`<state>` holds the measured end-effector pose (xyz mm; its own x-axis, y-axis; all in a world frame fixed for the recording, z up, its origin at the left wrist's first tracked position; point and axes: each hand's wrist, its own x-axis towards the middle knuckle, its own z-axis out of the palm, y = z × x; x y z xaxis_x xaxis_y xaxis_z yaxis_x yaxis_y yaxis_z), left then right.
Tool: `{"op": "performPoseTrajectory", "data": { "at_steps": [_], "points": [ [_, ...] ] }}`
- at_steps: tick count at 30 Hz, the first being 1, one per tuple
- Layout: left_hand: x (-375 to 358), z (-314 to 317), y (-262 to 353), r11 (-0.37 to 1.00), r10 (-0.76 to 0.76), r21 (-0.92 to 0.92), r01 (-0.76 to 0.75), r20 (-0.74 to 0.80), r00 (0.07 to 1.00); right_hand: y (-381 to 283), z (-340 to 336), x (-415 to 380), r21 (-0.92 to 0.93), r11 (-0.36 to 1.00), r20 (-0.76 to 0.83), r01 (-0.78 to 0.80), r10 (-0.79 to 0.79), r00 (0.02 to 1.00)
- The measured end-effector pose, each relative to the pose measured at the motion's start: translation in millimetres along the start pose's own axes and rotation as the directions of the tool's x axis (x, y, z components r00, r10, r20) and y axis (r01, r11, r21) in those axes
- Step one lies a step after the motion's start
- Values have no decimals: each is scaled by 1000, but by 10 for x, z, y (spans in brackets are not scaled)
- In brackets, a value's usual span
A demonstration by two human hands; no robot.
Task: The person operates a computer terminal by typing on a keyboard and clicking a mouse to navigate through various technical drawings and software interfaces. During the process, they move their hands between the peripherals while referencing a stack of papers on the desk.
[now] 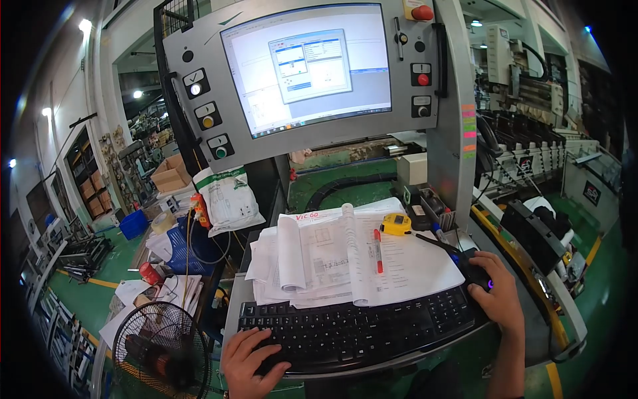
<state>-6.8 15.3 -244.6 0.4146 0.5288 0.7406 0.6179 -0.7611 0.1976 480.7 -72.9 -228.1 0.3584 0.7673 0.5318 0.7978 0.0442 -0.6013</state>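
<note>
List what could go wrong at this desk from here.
The loose papers reach the keyboard's far edge, so they might slide onto the keys. The red pen lies unsecured on them and could roll off. The fan stands close to loose sheets, which might blow about if it runs.

The floor (309,179) is finished in green and marked with yellow lines (102,283). Pale walls (61,80) are positioned at left, with a dark-framed opening (86,174) set into them. Bright lamps (85,25) are mounted high at left. Industrial machinery (525,73) is installed at right, beneath pale structural beams.
</note>
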Motion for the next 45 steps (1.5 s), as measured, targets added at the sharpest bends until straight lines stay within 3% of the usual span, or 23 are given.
{"op": "performPoseTrajectory", "data": {
  "at_steps": [38,45],
  "points": [
    [-29,21,-25,1000,-7,-22,6,-19,1000,2,-15,13,9,1000,58,0,-1,998],
    [-26,18,-15,999,-17,-30,16,-20,1000,-21,17,9,11,1000,-16,14,-14,1000]
  ]
}}
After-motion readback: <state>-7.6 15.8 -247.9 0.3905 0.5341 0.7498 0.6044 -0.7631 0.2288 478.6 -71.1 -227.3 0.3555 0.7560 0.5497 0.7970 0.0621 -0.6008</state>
